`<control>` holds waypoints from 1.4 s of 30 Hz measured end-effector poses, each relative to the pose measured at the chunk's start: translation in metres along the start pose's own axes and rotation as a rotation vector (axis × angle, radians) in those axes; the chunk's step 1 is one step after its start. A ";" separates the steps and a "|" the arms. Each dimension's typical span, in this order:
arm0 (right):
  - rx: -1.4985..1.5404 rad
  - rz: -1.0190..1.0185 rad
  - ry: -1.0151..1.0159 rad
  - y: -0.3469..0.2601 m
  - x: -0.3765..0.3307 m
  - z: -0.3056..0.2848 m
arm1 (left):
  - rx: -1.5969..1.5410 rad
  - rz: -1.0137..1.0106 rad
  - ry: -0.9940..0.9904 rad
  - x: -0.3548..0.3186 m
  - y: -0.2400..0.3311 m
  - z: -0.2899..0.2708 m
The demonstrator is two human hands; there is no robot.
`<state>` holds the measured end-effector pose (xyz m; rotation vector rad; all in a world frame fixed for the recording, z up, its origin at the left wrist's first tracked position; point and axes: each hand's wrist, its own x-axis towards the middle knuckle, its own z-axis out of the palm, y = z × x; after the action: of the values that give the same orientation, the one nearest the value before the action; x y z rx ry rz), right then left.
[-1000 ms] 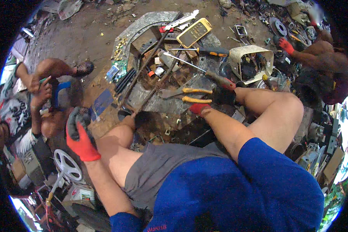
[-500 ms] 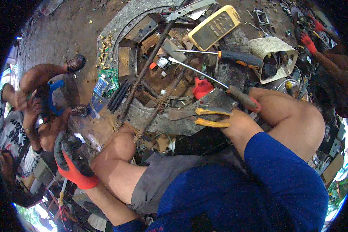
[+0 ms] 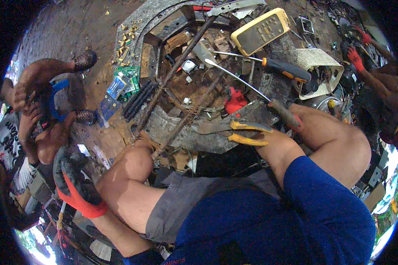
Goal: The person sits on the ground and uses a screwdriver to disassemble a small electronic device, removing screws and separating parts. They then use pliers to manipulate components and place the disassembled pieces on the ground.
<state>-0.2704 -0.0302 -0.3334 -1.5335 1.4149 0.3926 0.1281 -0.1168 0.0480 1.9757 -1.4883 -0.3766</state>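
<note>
In a red and black glove, my left hand (image 3: 78, 187) rests beside my left knee, its fingers curled. What they close around, if anything, I cannot make out. My right forearm (image 3: 276, 148) extends beneath yellow-handled pliers (image 3: 250, 132), which hide its far end. A red and black patch, perhaps a glove (image 3: 235, 101), shows in the opening of a grey many-sided frame (image 3: 181, 137); I cannot tell if my right hand is in it. Two screwdrivers, one black and orange (image 3: 285, 70) and one with a worn handle (image 3: 284, 114), lie near that opening.
A yellowed handheld device (image 3: 261, 32) lies at the back beside a cream plastic housing (image 3: 319, 73). Metal bars (image 3: 179, 62) cross the frame. Green circuit boards (image 3: 129, 79) and brass bits (image 3: 127, 42) lie left. People sit at left (image 3: 35, 108) and right (image 3: 380, 84).
The view has turned slightly, shifting the frame and tools to the right. My left hand appears a little further left; its fingers stay curled. The pliers and screwdrivers keep their arrangement.
</note>
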 end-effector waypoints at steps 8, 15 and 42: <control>0.027 0.026 0.007 0.006 -0.022 0.010 | -0.131 -0.086 0.076 0.001 0.005 0.009; 0.048 0.035 0.012 0.009 -0.033 0.015 | -0.084 -0.087 0.021 0.005 0.006 0.006; -0.018 0.055 -0.171 0.041 -0.026 -0.046 | -0.143 -0.014 -0.100 0.012 -0.028 0.010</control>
<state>-0.3303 -0.0455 -0.3089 -1.4418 1.3246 0.5574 0.1472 -0.1263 0.0239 1.8790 -1.4666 -0.5800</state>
